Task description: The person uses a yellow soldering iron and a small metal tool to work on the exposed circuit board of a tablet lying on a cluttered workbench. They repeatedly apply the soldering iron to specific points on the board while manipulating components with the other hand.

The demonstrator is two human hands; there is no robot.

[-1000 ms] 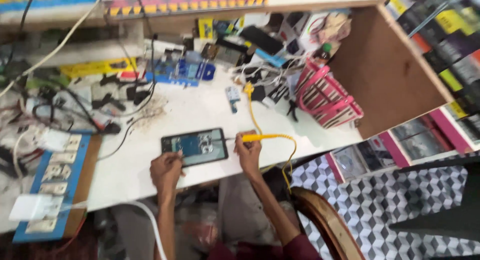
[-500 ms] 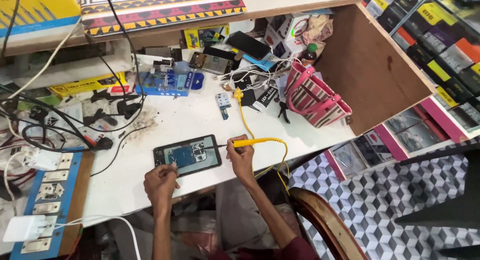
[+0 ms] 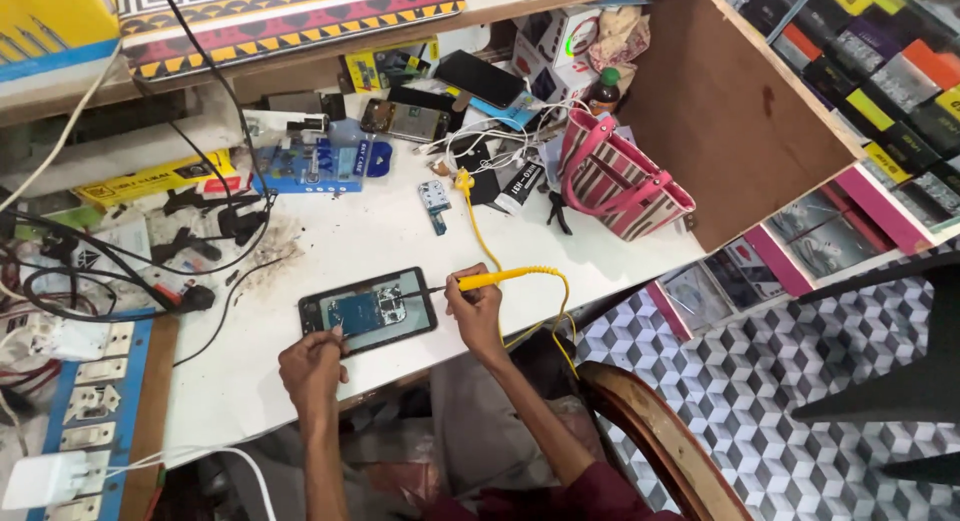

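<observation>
Opened-up phone [image 3: 367, 310] lying flat near the front edge of the white desk [image 3: 330, 231], back off, board showing. Left hand [image 3: 312, 369] sits at its lower left corner, fingers pinching the edge – so that grip is closed on the phone, steadying it. Right hand [image 3: 477, 306] is just to the right of the phone, wrapped pen-style around a yellow iron [image 3: 505, 277], grip firmly closed on it. The dark tip points left and lands on the phone's right end; can't tell exactly which part of the board it touches, too small. The iron's yellow cord [image 3: 480, 226] curls back up the desk and also loops down over the front edge.

Other stuff around – a pink striped bag [image 3: 620, 181] well off to the right against the wooden side panel, a blue tool holder [image 3: 320, 163] further back, a little blue-and-white board [image 3: 435, 199] behind the phone, and a mess of black cables [image 3: 120, 261] on the left. Power strip [image 3: 95, 391] at the far left edge, white charger [image 3: 40, 479] below it. Wooden chair back [image 3: 660, 441] bottom right, over a chequered floor [image 3: 830, 401].
</observation>
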